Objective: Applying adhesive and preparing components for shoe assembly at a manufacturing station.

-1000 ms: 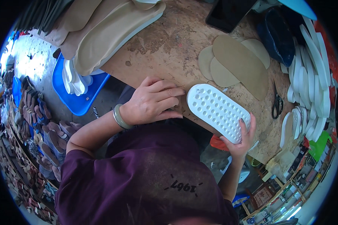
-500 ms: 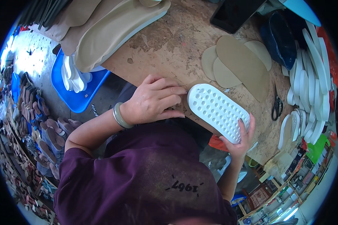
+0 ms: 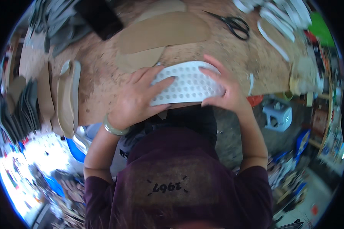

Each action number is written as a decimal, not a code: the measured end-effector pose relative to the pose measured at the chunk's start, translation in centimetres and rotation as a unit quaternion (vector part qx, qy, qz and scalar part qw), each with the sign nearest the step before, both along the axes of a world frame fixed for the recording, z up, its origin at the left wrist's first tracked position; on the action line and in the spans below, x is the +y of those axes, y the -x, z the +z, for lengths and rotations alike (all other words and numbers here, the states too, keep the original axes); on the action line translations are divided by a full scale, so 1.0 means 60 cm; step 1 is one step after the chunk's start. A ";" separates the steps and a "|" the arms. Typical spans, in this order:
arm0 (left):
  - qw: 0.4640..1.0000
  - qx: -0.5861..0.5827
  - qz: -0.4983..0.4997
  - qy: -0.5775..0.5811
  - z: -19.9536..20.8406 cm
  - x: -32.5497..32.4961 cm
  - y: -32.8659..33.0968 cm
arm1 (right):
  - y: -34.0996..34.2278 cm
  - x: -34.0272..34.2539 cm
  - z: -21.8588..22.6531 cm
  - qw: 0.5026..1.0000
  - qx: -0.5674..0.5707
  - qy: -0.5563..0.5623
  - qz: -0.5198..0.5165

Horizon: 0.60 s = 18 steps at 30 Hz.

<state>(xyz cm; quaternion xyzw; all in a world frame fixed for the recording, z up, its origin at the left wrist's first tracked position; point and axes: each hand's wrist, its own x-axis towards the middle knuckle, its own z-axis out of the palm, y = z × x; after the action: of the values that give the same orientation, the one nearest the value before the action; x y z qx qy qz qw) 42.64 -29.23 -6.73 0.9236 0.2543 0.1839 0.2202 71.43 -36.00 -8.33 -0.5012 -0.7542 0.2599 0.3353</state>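
A white shoe sole (image 3: 187, 82) with rows of round hollows lies crosswise at the table's near edge, hollowed side up. My left hand (image 3: 135, 93) grips its left end, one finger across the hollows and the thumb along the near edge. Around the right end close the fingers and thumb of my right hand (image 3: 229, 87). Just beyond the sole are flat tan insole pieces (image 3: 164, 32), overlapping one another. What lies under the sole is hidden.
Black scissors (image 3: 237, 27) lie at the far right, near several white soles (image 3: 283, 17). A dark phone (image 3: 99, 17) rests far left beside grey stacked pieces (image 3: 59, 24). A tan-lined white sole (image 3: 67, 99) stands at left. A pale blue stool (image 3: 277, 114) is below the table, right.
My view has swung to the right. My left hand, earlier beside the sole's left end, now grips it. The sole has turned from slanting to nearly crosswise, my right hand still on it.
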 end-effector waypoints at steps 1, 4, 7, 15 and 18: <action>1.000 0.014 0.011 -0.009 0.004 0.000 -0.005 | -0.015 -0.004 -0.010 1.000 0.007 -0.005 -0.026; 0.999 0.027 0.008 -0.018 0.003 -0.005 -0.013 | -0.044 -0.023 -0.022 0.991 0.101 0.034 -0.083; 0.999 0.034 0.012 -0.027 0.000 -0.008 -0.021 | -0.047 -0.033 -0.044 0.988 0.118 0.017 -0.097; 0.998 0.053 0.029 -0.036 0.007 -0.017 -0.026 | -0.041 -0.031 -0.063 0.989 0.095 -0.012 -0.109; 0.996 0.071 0.024 -0.047 0.012 -0.015 -0.027 | -0.039 -0.027 -0.069 0.986 0.109 -0.041 -0.116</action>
<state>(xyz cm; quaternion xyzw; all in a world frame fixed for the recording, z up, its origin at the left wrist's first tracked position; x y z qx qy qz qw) 44.26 -30.14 -5.98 0.9373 0.2823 0.1348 0.1535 73.76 -37.60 -12.48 -0.5396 -0.6599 0.2409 0.4640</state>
